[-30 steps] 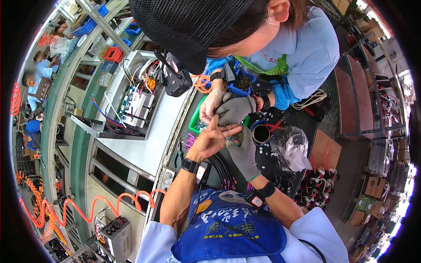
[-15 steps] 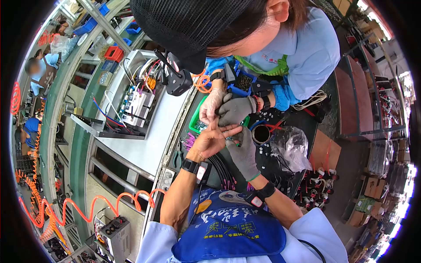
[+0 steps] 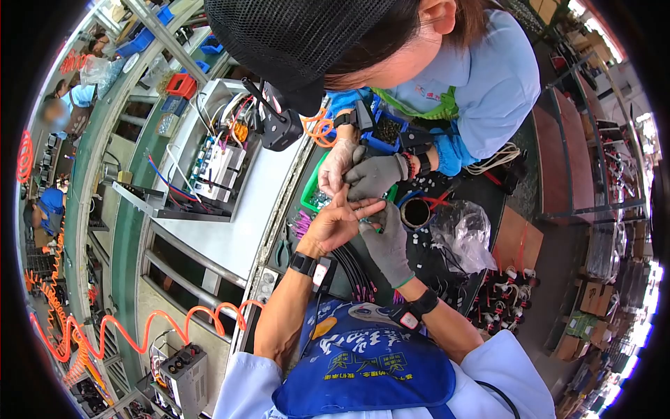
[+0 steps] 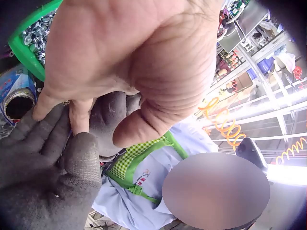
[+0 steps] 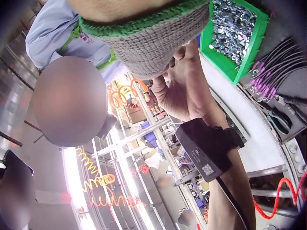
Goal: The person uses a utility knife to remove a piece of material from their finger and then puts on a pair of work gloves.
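Note:
My bare left hand [image 3: 331, 225] reaches over the bench with fingers spread and mostly straight, one toward the other person's hands, others across to my right glove. My right hand [image 3: 388, 246], in a grey glove, lies beside it; its fingers look fairly straight in the left wrist view, where its thumb touches a bare finger [image 4: 79, 117] of my left hand. I cannot tell whether something small sits between them. Just ahead are the other person's clear-gloved hand [image 3: 337, 167] and grey-gloved hand [image 3: 377, 176], close together over a green bin [image 5: 236, 72] of small metal parts.
A bundle of black cables [image 3: 354, 269] with purple ends lies below my hands, near pliers [image 3: 282, 253]. To the right stand an open can [image 3: 416, 213] and a clear plastic bag [image 3: 466, 237]. A wired metal cabinet [image 3: 262, 202] is at the left; the other person's cap [image 3: 300, 49] leans in close.
My hands stay almost still. The other person's head has shifted slightly to the left, and their hands hold nearly the same place. A distant worker at the far left has moved.

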Tool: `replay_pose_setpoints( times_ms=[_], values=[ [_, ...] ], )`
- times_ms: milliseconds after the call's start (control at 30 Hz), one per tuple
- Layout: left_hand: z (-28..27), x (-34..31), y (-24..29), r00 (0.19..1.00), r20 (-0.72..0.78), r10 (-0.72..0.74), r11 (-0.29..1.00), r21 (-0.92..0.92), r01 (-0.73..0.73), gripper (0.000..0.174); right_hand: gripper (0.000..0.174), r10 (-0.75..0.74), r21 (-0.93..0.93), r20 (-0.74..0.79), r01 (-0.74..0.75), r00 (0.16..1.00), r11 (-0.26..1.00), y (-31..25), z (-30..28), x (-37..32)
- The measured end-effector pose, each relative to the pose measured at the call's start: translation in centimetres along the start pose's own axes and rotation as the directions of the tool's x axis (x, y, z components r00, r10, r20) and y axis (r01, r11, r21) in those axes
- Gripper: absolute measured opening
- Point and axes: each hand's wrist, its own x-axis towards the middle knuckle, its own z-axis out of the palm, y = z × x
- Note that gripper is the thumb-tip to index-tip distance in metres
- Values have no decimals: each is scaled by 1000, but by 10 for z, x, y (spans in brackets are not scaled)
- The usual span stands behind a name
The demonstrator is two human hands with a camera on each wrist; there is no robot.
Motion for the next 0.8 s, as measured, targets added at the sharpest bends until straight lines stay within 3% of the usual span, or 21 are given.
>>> replay_pose_setpoints(
  times_ms=[400,800],
  values=[
    [-9,2,-2,1000,10,2,999,-35,-2,84,59,-1,-14,-11,1,1000,1000,3,2,0],
    [-4,-4,-2,1000,6,1,999,44,-2,102,58,15,-11,9,-15,1000,1000,9,3,-4]
  ],
)
